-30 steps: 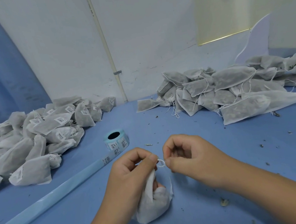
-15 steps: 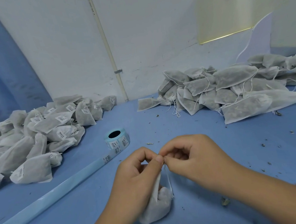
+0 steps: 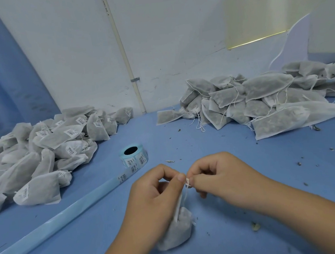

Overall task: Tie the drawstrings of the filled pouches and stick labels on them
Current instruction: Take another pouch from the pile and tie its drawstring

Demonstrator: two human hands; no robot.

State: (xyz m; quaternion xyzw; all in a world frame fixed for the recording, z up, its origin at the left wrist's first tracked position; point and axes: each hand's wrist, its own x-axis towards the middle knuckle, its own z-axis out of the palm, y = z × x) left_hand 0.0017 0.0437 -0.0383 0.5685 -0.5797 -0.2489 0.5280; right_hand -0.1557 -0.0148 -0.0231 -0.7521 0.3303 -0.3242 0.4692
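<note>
A small white filled pouch (image 3: pixel 176 232) stands on end on a blue table (image 3: pixel 237 150), close to the viewer, its long axis upright and its gathered neck pointing up and slightly away. The left hand (image 3: pixel 153 192) curls around the neck, thumb and forefinger pressed together at the top. The right hand (image 3: pixel 219 175), touching it fingertip to fingertip, pinches the white drawstring (image 3: pixel 187 181), its other fingers curled in. Beyond the pouch to the left sits a pale blue label roll (image 3: pixel 133 155), its backing strip (image 3: pixel 58 219) trailing leftward. Further left of the pouch lies a pile of labelled pouches (image 3: pixel 40 148); far right of it, a pile of unlabelled pouches (image 3: pixel 263 100). Dry crumbs dot the table. Behind rise a white wall (image 3: pixel 173 33), a pipe (image 3: pixel 122 48) and a blue curtain (image 3: pixel 2 82).
</note>
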